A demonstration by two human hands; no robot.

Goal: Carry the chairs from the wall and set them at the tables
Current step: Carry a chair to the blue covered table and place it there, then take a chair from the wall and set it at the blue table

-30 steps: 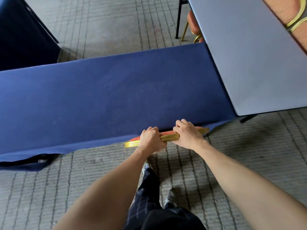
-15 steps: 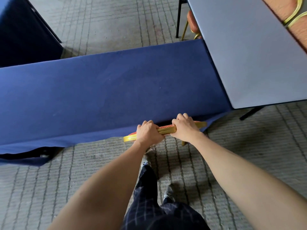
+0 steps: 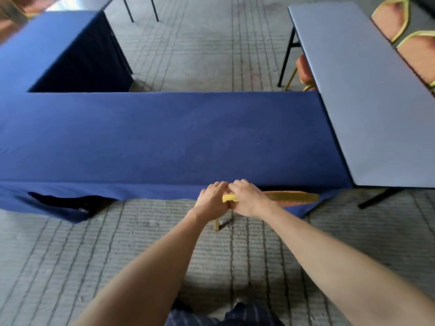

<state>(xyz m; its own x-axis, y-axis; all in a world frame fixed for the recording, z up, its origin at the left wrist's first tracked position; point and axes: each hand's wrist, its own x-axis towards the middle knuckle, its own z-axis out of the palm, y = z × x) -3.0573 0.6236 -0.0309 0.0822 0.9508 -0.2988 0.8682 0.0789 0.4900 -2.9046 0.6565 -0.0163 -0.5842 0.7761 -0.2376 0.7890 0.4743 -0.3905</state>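
A chair with a gold frame and orange padding stands against the near side of the blue-clothed table, its seat hidden under the cloth. Only the top rail of its back and two gold legs near the floor show. My left hand and my right hand sit side by side, both closed on the left end of the top rail. My forearms reach forward from the bottom of the view.
A bare grey table runs along the right, with orange gold-framed chairs behind it and one at its inner side. Another blue-clothed table joins at the left. The floor is grey ribbed carpet; my legs show at the bottom.
The chair has gone further under the blue table and to the right. My hands have closed up together on the rail's left end, and my view has lifted.
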